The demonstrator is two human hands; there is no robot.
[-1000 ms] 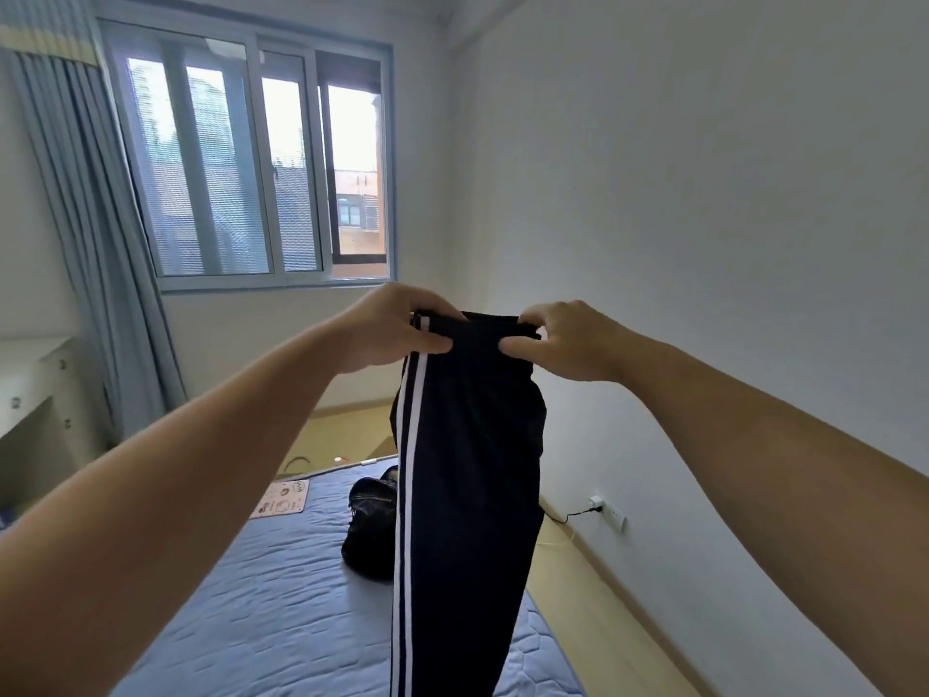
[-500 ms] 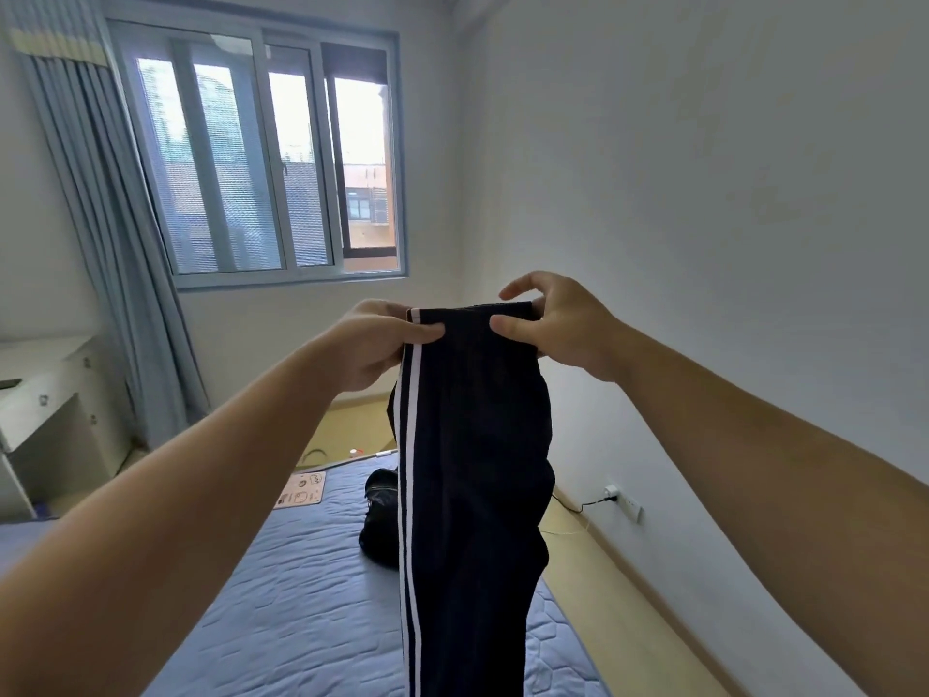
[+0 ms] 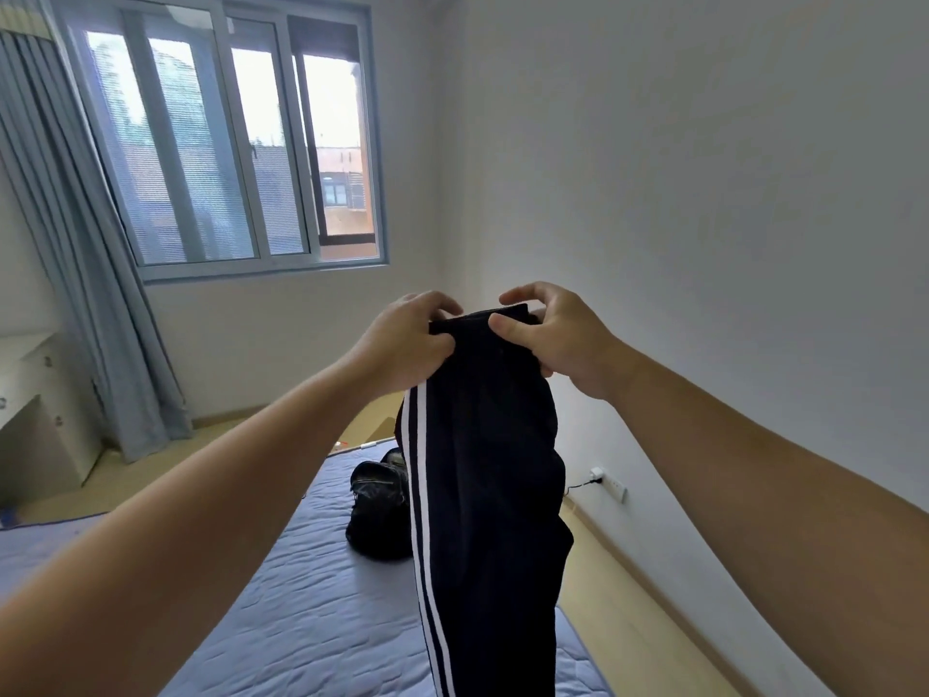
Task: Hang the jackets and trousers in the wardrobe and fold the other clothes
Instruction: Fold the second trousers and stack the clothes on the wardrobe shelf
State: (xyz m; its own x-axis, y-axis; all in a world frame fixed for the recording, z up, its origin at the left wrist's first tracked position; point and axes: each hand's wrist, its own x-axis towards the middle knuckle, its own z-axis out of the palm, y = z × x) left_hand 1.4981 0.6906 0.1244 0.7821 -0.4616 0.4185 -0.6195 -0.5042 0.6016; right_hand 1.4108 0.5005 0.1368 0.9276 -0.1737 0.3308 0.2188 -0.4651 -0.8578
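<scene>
Black trousers (image 3: 482, 470): one pair, two white side stripes, hanging above the bed (image 3: 301, 621).
Left hand (image 3: 402, 339): we pinch their top edge.
Right hand (image 3: 558, 334): we pinch the same edge.
Dark bundle (image 3: 377, 510): one, lying on the bed.

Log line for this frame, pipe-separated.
left hand: grips trousers top | right hand: pinches top | trousers: hang above bed
</scene>
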